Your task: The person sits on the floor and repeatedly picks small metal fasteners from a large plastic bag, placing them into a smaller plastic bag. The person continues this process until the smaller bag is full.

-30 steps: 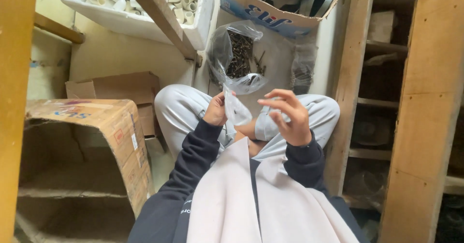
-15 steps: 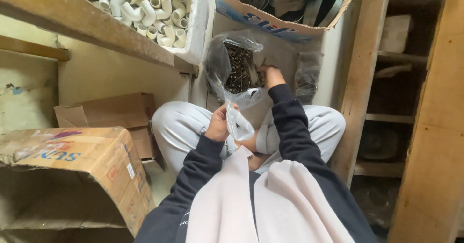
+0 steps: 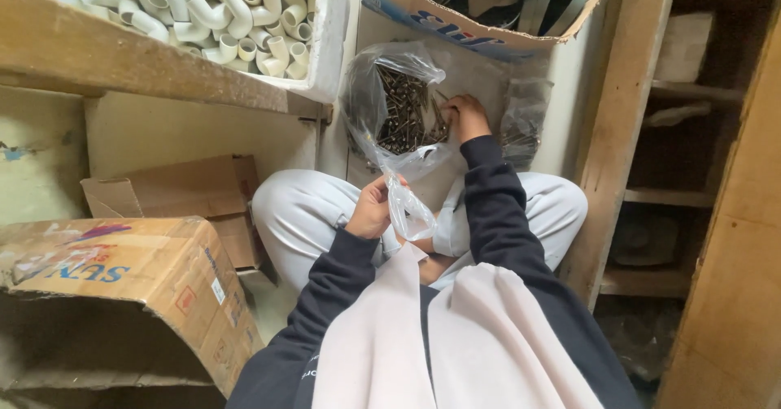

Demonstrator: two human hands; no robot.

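A clear plastic bag of dark metal screws sits open in front of the seated person, and the right hand reaches into its mouth. The left hand pinches a small clear plastic bag just below it. Another clear bag of dark fasteners lies to the right. A brown cardboard box with blue lettering stands above. At lower left lies a worn brown carton with blue and red print and a small white label; a plain brown box sits behind it.
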